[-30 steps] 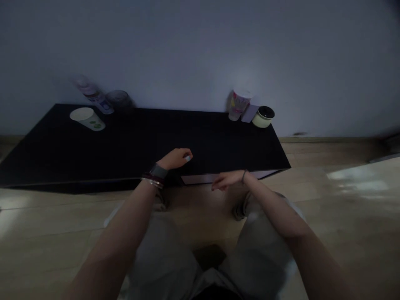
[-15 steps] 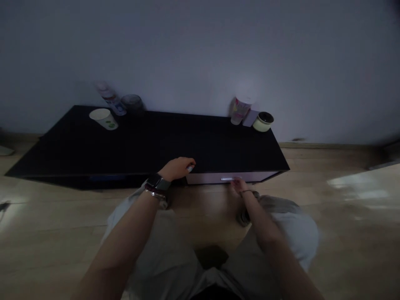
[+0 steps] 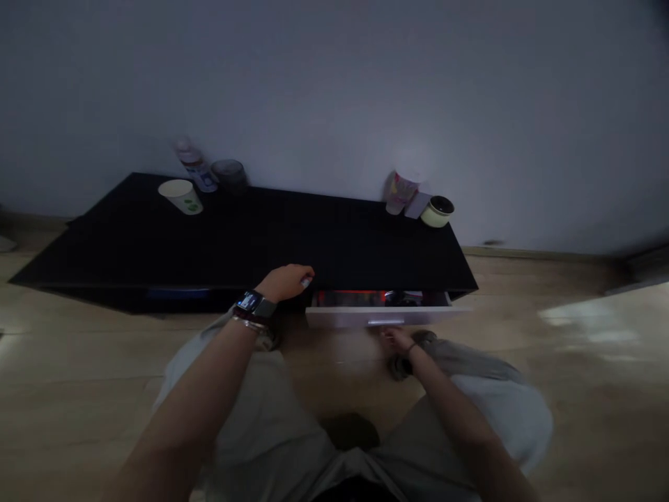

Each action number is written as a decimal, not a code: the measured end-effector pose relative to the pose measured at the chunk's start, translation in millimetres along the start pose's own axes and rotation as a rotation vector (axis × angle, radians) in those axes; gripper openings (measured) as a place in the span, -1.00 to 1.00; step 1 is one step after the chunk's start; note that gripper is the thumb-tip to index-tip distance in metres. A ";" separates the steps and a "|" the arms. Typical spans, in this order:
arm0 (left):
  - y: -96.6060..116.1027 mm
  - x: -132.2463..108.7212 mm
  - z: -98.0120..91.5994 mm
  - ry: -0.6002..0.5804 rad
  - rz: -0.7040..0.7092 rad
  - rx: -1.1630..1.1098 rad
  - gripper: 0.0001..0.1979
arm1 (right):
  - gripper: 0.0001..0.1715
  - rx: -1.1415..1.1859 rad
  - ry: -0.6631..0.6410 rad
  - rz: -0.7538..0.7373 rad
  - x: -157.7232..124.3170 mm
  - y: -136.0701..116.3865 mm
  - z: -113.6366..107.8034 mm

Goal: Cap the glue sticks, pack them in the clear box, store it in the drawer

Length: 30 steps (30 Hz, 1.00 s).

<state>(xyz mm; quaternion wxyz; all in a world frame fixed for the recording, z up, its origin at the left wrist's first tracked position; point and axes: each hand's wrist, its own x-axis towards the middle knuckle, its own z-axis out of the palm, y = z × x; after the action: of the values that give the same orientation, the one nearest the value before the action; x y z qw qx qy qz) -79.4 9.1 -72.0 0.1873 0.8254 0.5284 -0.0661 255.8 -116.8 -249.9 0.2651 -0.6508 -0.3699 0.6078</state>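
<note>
White-fronted drawer [image 3: 339,319] is now jutting from the black cabinet [image 3: 334,237], newly exposing contents [image 3: 355,298]; the right hand [image 3: 398,339] is hooking its handle [image 3: 385,322], the left hand [image 3: 286,282] lingering loosely closed above.

Dark wristwatch [image 3: 250,301], seemingly grey trousers [image 3: 261,411]
</note>
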 end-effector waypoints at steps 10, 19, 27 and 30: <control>5.6 13.3 12.2 -0.034 0.033 0.013 -0.59 | -0.67 -0.676 -0.224 -0.515 -28.1 -63.7 36.7; -12.3 8.5 28.1 -0.036 -0.026 -0.004 -0.58 | -0.53 -1.428 -0.123 -0.455 2.5 -40.8 45.8; -12.2 7.9 27.3 -0.045 -0.033 0.018 -0.59 | -0.53 -1.487 -0.050 -0.496 0.6 -35.0 46.8; -9.4 6.4 26.4 -0.041 -0.030 -0.005 -0.60 | -0.54 -1.501 -0.068 -0.526 -0.8 -36.8 45.0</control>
<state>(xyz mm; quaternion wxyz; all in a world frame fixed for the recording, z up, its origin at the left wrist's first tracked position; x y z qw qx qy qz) -82.7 8.0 -100.5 0.1991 0.8154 0.5370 -0.0846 205.5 -100.6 -225.6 -0.1209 -0.5278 -0.8301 0.1333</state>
